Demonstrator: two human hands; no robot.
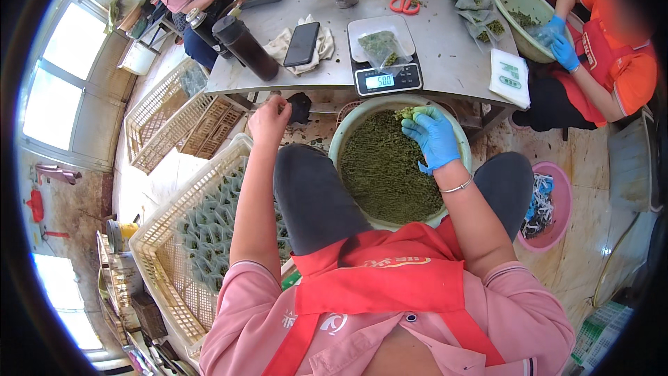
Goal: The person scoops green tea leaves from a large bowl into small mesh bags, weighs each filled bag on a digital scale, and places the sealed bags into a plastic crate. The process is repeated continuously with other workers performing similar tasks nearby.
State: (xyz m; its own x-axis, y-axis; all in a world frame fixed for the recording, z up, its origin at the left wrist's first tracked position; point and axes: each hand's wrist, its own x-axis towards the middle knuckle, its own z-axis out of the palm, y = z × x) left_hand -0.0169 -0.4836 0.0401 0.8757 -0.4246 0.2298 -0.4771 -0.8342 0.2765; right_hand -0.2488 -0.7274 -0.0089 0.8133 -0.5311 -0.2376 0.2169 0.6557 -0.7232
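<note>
My right hand [430, 136], in a blue glove, pinches a small clump of green peppercorn sprigs [406, 113]. It is over the far right side of a round pale-green tub [337, 146], which holds a thick heap of the same green peppercorns [383, 174] between my knees. My left hand [270, 120] is bare and closed, raised left of the tub near the table edge. What its curled fingers hold, if anything, is hidden. Just beyond the tub, a clear bag of green peppercorns [384, 49] lies on a digital scale [387, 79] with a lit display.
On the metal table [445, 35] are a dark thermos [245, 49], a phone [302, 44] on a cloth, red scissors [405, 5] and flat bags [510, 76]. A crate [156, 251] of filled bags stands left. Co-workers [591, 63] sit far right and far left; a pink basin [557, 202] is right.
</note>
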